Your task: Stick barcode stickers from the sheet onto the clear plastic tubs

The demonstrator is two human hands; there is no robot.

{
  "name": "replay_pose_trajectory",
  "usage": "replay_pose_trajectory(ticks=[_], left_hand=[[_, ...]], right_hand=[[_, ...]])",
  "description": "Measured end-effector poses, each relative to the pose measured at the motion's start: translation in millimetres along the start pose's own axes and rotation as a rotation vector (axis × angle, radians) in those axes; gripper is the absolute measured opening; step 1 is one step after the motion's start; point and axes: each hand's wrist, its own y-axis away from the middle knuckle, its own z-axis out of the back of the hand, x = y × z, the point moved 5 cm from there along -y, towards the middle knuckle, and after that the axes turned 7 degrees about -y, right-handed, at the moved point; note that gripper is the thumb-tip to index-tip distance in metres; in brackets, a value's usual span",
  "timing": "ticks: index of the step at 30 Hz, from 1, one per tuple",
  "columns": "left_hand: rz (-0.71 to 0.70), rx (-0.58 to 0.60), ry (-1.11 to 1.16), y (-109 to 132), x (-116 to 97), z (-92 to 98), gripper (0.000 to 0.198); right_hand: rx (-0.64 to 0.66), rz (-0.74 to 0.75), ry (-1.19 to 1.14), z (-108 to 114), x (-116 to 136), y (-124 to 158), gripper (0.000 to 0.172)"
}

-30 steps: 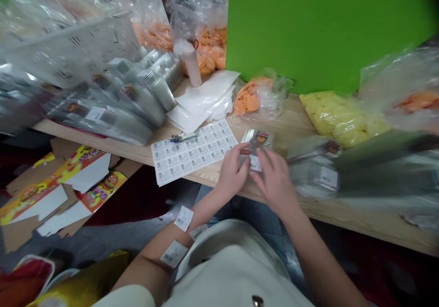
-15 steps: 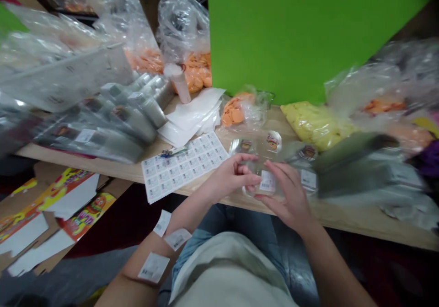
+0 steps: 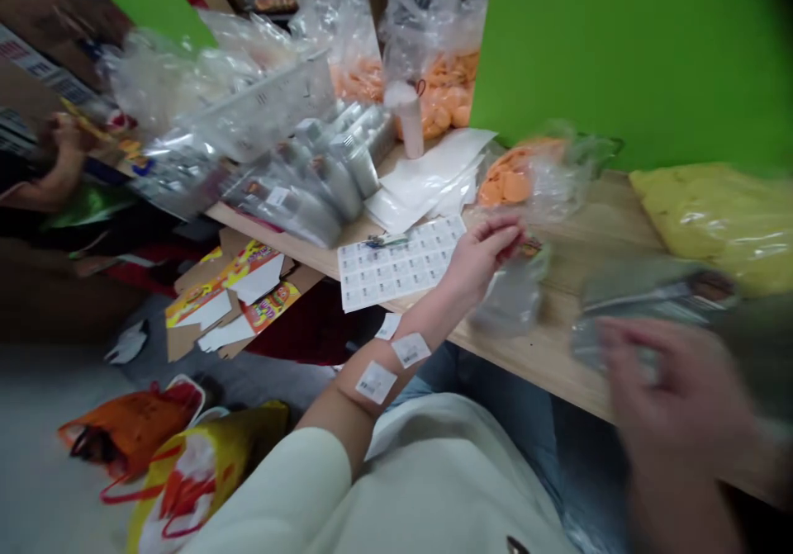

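My left hand (image 3: 486, 253) is over the table edge with its fingertips pinched together; what they hold, if anything, is hidden. Just below and right of those fingers stands a clear plastic container (image 3: 511, 298) with a small coloured label near its top. My right hand (image 3: 678, 389) is smeared by motion, in front of more clear plastic containers (image 3: 625, 290); whether it touches them is unclear. Several white barcode stickers (image 3: 377, 382) cling to my left forearm. A sheet of printed stickers (image 3: 396, 269) lies left of my left hand, with a small metal object (image 3: 385, 241) on it.
Behind lie white sheets (image 3: 434, 174), a bag of orange pieces (image 3: 517, 178) and a yellow bag (image 3: 712, 215). Stacked clear containers (image 3: 297, 207) and a white basket (image 3: 266, 104) are at left. Another person's arm (image 3: 59, 174) shows far left. Bags (image 3: 204, 463) stand on the floor.
Both hands were together on a clear container with a barcode sticker; now they are apart. My right hand has moved right, and the view has swung left.
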Motion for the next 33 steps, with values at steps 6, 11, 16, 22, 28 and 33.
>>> replay_pose_trajectory(ticks=[6, 11, 16, 22, 28, 33], left_hand=[[-0.207, -0.252, -0.076, -20, -12, 24.8, 0.014], [-0.203, -0.171, -0.21, -24, -7, 39.2, 0.014], [-0.331, 0.14, -0.455, 14, -6, 43.8, 0.02], [-0.4, 0.326, -0.717, 56, 15, 34.8, 0.037], [-0.35, 0.222, -0.609, 51, 32, 31.9, 0.037], [-0.351, 0.148, -0.614, 51, 32, 28.2, 0.035]], right_hand=[[0.391, 0.306, -0.24, -118, 92, 25, 0.025], [0.476, 0.279, -0.411, -116, 86, 24, 0.011], [0.083, -0.255, -0.523, -69, 13, -10, 0.009], [0.111, -0.48, -0.574, -78, -40, -35, 0.061], [0.075, -0.486, -0.51, -85, -34, -31, 0.054], [0.076, -0.451, -0.485, -83, -32, -32, 0.051]])
